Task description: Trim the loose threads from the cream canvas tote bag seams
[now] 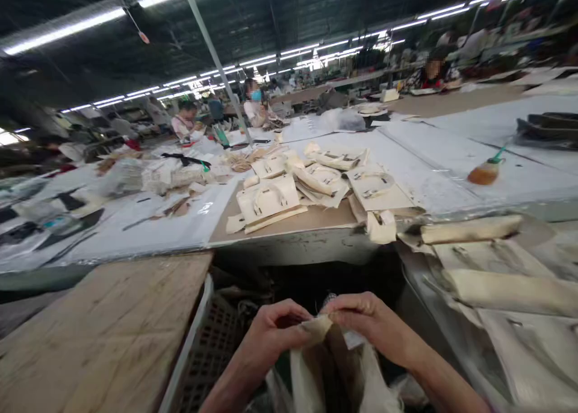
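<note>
Both hands meet low in the middle of the head view, in front of the table edge. My left hand (282,327) is closed, pinching one side of a cream leather-like piece (320,330). From the other side my right hand (361,319) grips the same piece, its fingertips close to those of the left. A small white tag or strip (353,339) shows under the right fingers. Below the hands hang more cream panels (307,377), which may be joined to the held piece; the join is blurred. The fingertips are partly hidden.
Cream bag panels with handles (268,197) lie piled on the white table (433,166). More panels (515,329) are stacked at the right. A plastic crate (210,335) and a brown board (103,310) stand left. An amber glue bottle (485,172) sits farther back. Several people work beyond.
</note>
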Tool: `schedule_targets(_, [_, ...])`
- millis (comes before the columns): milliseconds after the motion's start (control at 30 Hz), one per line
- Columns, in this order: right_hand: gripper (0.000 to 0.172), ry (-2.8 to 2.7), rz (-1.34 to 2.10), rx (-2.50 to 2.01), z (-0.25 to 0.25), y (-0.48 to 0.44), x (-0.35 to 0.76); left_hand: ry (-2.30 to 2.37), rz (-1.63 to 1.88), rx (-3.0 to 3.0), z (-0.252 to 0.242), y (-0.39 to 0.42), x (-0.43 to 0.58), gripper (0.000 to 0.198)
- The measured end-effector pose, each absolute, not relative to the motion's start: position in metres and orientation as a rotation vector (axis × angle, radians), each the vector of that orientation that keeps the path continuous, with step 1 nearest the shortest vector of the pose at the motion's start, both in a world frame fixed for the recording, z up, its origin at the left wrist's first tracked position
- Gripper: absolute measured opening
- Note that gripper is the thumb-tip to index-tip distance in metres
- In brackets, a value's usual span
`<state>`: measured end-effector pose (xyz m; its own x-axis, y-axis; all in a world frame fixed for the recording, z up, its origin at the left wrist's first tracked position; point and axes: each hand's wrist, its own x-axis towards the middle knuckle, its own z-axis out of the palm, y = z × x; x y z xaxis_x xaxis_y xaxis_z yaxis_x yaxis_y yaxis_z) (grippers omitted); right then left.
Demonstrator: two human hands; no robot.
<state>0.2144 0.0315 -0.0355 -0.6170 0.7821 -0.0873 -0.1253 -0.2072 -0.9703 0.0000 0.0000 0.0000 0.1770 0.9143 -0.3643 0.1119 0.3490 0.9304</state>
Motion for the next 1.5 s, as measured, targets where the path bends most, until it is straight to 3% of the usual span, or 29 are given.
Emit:
schedule_targets(500, [0.022, -1.49, 1.866, -0.88, -0.04, 0.03, 0.201, 1.25, 0.784, 1.068, -0.023, 0.005, -0.022, 0.018])
schedule_targets(767, [0.044, -2.105, 1.156, -1.115, -0.04, 0.017, 0.191, 1.517, 0.808, 1.376, -0.008, -0.011, -0.024, 0.015])
schedule_targets(1000, [0.034, -2.226, 1.005, -1.061, -0.035, 0.004, 0.192, 1.607, 0.653, 1.647, 0.002, -0.03, -0.024, 0.027])
schedule_targets(1267, [0.034, -2.168, 0.911, -1.138, -0.039, -0.006, 0.194, 1.844, 0.748, 1.727, -0.012, -0.04, -0.005, 0.026])
schedule_targets(1500, [0.034, -2.079, 0.89, -1.139, -0.042, -0.012, 0.203, 1.633, 0.703, 1.744, 0.013, -0.036, 0.004, 0.025])
